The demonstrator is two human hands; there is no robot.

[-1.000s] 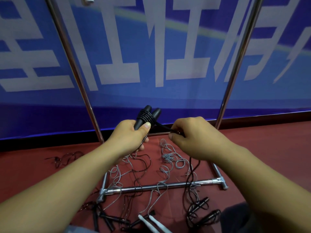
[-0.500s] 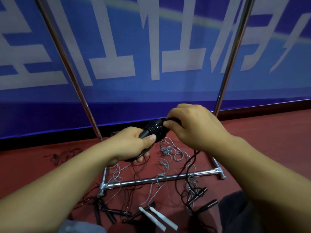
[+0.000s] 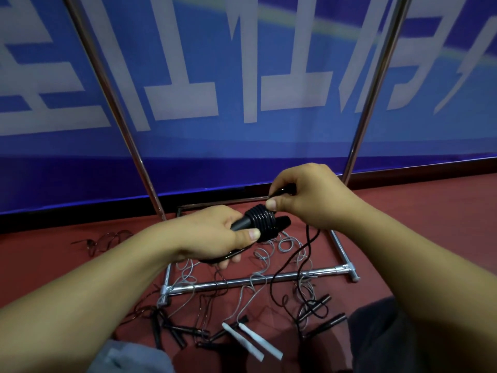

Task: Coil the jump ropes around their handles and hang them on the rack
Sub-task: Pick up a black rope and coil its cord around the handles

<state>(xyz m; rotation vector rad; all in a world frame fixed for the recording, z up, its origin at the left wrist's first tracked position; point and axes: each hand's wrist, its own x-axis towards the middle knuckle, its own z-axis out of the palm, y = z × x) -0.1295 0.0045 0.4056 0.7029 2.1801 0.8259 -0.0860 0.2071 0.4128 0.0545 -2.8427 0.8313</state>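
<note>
1. Jump rope handles point(image 3: 243, 223), gripped in left hand point(image 3: 215, 234), long axis pointing right toward right hand point(image 3: 309, 196); coil point(image 3: 263, 220) wrapped round them.
2. Right hand just beyond coil, apparently pinching loose black cord point(image 3: 289, 261).
3. Rack point(image 3: 375, 84) behind both hands.
</note>
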